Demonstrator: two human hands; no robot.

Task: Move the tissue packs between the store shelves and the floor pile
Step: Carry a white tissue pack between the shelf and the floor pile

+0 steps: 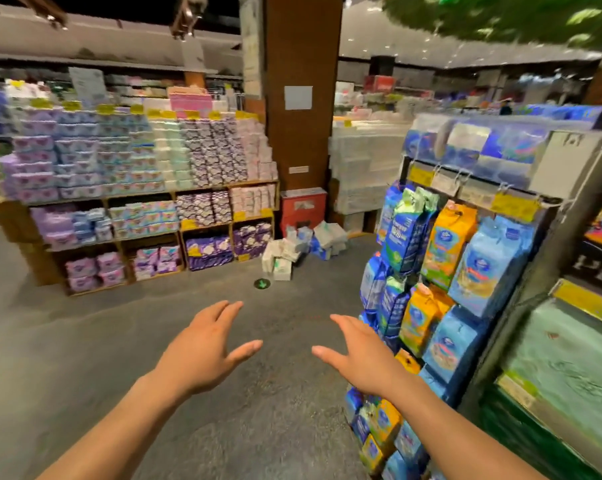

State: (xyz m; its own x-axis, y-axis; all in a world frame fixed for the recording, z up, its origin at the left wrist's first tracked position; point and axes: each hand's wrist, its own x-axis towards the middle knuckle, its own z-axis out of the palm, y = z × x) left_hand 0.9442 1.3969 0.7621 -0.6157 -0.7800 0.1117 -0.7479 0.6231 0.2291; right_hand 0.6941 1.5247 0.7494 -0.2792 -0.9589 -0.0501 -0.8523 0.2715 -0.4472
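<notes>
A loose pile of white and blue tissue packs [303,245] lies on the grey floor at the foot of a brown pillar, a few steps ahead. To its left stand wooden store shelves [202,188] stacked with purple, blue and pink tissue packs [119,157]. My left hand [206,348] and my right hand [356,355] reach out in front of me over bare floor, palms facing each other, fingers straight and spread. Both hold nothing and are well short of the pile.
A hanging rack of blue, orange and green bags [441,271] lines the right side close to my right arm. The brown pillar [301,98] and a red box [303,206] stand behind the pile. A green floor marker [262,284] lies ahead.
</notes>
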